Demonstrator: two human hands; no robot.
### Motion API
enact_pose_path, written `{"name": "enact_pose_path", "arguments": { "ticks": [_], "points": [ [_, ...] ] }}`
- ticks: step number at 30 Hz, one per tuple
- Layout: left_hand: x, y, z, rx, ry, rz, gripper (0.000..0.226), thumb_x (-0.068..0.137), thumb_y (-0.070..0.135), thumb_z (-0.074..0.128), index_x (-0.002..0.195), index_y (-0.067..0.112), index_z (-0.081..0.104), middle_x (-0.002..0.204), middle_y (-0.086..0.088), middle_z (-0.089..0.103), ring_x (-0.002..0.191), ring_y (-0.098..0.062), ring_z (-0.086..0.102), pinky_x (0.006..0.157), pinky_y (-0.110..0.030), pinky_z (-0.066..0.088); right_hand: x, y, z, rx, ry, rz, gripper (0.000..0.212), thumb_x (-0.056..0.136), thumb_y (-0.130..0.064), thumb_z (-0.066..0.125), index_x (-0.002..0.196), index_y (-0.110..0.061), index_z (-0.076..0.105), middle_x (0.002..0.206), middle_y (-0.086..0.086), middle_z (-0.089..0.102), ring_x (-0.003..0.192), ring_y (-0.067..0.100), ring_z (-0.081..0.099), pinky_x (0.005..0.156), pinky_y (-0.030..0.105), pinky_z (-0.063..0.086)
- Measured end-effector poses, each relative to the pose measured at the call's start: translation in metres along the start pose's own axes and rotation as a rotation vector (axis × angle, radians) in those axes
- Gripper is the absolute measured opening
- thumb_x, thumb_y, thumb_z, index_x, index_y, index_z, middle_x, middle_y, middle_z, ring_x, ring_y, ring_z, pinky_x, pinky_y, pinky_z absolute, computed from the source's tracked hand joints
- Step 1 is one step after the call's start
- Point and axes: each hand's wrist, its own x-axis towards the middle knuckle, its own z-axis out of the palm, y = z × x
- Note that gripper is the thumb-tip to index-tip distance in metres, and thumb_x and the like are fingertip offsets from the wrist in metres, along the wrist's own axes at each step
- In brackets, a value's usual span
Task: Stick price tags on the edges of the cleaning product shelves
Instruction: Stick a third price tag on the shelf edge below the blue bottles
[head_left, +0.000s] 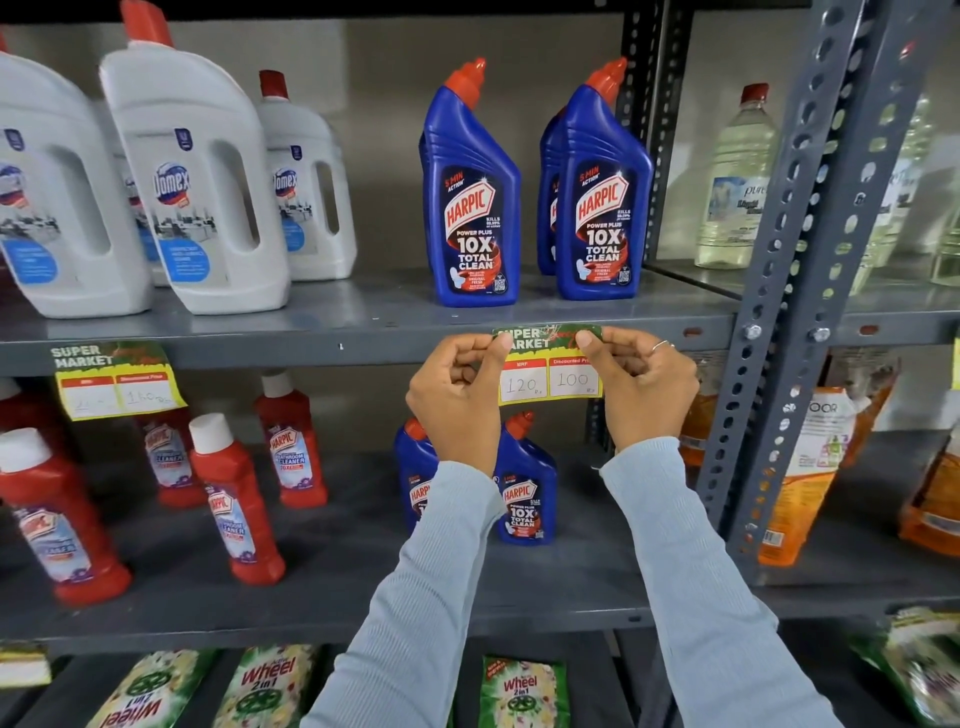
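Note:
A green and yellow price tag (549, 366) reading 120 and 100 lies against the front edge of the grey shelf (322, 349), below two blue Harpic bottles (470, 208). My left hand (457, 400) pinches its left end, thumb on the top corner. Its right end is held the same way by my right hand (644, 387), thumb pressing near the top. A second tag (117, 382) of the same kind hangs on the same edge at the far left, under the white Domex bottles (192, 176).
Red Harpic bathroom cleaner bottles (236, 499) and small blue Harpic bottles (524, 488) stand on the shelf below my hands. Green Wheel packets (519, 691) lie on the lowest shelf. A perforated grey upright (795, 291) stands to the right, with clear bottles and orange pouches beyond it.

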Motion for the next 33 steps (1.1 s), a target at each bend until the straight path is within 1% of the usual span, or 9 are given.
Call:
{"name": "enact_pose_path", "arguments": {
  "ticks": [5,10,13,16,20,23,26,30,33],
  "points": [
    [0.000,0.000,0.001,0.104,0.017,0.014,0.017,0.081,0.030,0.077,0.085,0.015,0.071,0.073,0.014,0.068,0.069,0.005,0.066,0.052,-0.004,0.047,0.000,-0.001,0.002,-0.137,0.054,0.001,0.022,0.075,-0.041,0.073,0.090,-0.025,0.071,0.073,-0.016,0.062,0.067,-0.003,0.061,0.060,0.017,0.049],
    [0.004,0.002,-0.003,0.237,0.103,0.058,0.026,0.074,0.037,0.081,0.082,0.016,0.067,0.079,0.007,0.063,0.067,0.000,0.056,0.060,0.005,0.038,-0.005,-0.001,0.003,-0.238,0.110,-0.038,0.021,0.074,-0.053,0.068,0.082,-0.034,0.064,0.078,-0.017,0.062,0.064,-0.001,0.057,0.061,0.026,0.049],
    [0.005,0.004,-0.005,0.272,0.095,0.054,0.026,0.073,0.041,0.080,0.083,0.020,0.069,0.081,0.008,0.066,0.068,0.000,0.058,0.054,-0.001,0.039,-0.006,-0.003,0.002,-0.283,0.110,-0.076,0.025,0.074,-0.053,0.069,0.087,-0.033,0.060,0.088,-0.014,0.056,0.071,0.008,0.058,0.064,0.032,0.051],
    [0.004,0.006,-0.007,0.308,0.088,0.079,0.024,0.074,0.042,0.080,0.083,0.021,0.072,0.083,0.009,0.070,0.073,-0.003,0.062,0.056,-0.005,0.036,-0.005,-0.007,0.003,-0.281,0.120,-0.085,0.032,0.074,-0.047,0.071,0.098,-0.034,0.055,0.091,-0.012,0.056,0.078,0.012,0.058,0.064,0.032,0.047],
    [0.005,0.005,-0.010,0.440,0.015,0.297,0.013,0.077,0.034,0.079,0.083,0.022,0.078,0.084,0.006,0.072,0.068,-0.002,0.059,0.052,-0.008,0.033,-0.007,-0.009,0.005,-0.484,0.077,-0.299,0.016,0.083,-0.031,0.066,0.096,-0.022,0.067,0.105,-0.003,0.063,0.096,0.018,0.054,0.064,0.037,0.052],
    [0.007,-0.006,-0.011,0.587,-0.016,0.592,0.008,0.078,0.025,0.080,0.081,0.018,0.078,0.079,0.000,0.071,0.056,-0.014,0.061,0.044,-0.018,0.044,-0.014,-0.007,0.008,-0.673,0.003,-0.608,0.013,0.079,-0.017,0.068,0.091,-0.017,0.075,0.098,-0.001,0.069,0.090,0.025,0.058,0.054,0.030,0.047],
    [0.014,-0.016,-0.018,0.659,-0.034,0.760,0.009,0.083,0.028,0.075,0.082,0.020,0.077,0.076,-0.003,0.064,0.054,-0.016,0.056,0.044,-0.020,0.041,-0.019,0.003,0.009,-0.831,0.027,-0.766,0.013,0.076,-0.019,0.068,0.086,-0.013,0.073,0.094,0.002,0.070,0.081,0.028,0.061,0.055,0.030,0.049],
    [0.026,-0.021,-0.028,0.740,-0.136,0.913,0.018,0.081,0.025,0.077,0.097,0.023,0.070,0.076,-0.007,0.061,0.055,-0.020,0.056,0.041,-0.026,0.046,-0.025,0.013,0.002,-1.004,-0.044,-0.730,0.044,0.066,-0.015,0.075,0.109,-0.019,0.068,0.101,0.010,0.066,0.082,0.032,0.058,0.063,0.037,0.048],
    [0.030,-0.015,-0.032,0.821,-0.228,0.892,0.020,0.082,0.025,0.076,0.100,0.021,0.070,0.078,-0.007,0.060,0.056,-0.021,0.057,0.040,-0.028,0.049,-0.031,0.001,0.001,-1.074,-0.120,-0.640,0.046,0.063,-0.016,0.079,0.108,-0.019,0.069,0.102,0.012,0.063,0.084,0.033,0.057,0.067,0.039,0.047]
  ]
}}
